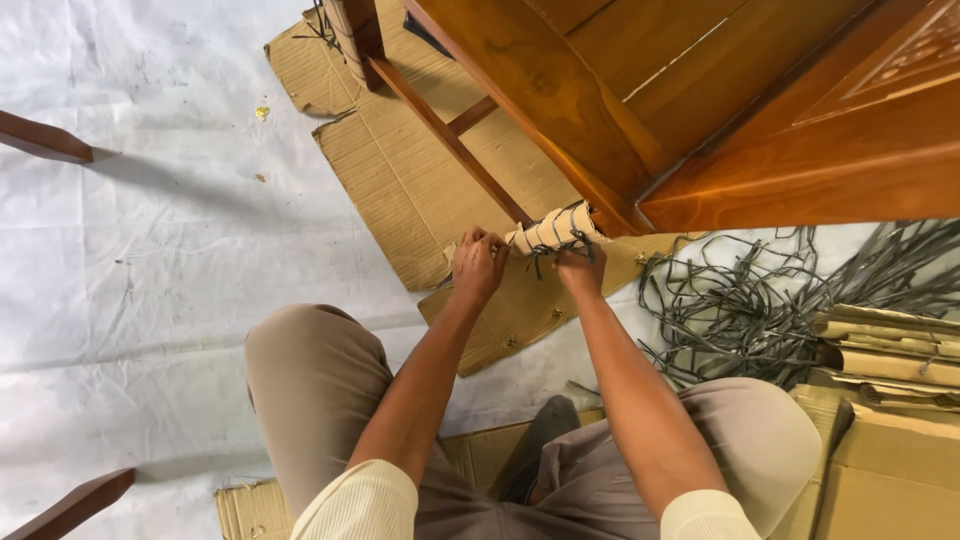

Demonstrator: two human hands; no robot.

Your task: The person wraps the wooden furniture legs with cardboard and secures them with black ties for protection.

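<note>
The person squats on the floor with both knees spread wide, arms reaching forward to the foot of a wooden chair leg that is wrapped in brown cardboard and bound with dark cord. The left hand is curled closed around the outer end of that wrapping, fingers pinching the cardboard edge. The right hand sits just beside it, under the wrapped leg, fingers closed on a knot of the dark cord that hangs off the wrapping. The two hands are near each other but not touching. The wrapped leg belongs to a polished wooden chair that fills the top right of the view, tilted over a flattened sheet of cardboard lying on a white floor covering. To the right of the person's right knee lies a loose tangle of grey cord, and beyond it a stack of folded cardboard pieces. Two other dark wooden legs poke in from the left edge, well apart from the hands.
</note>
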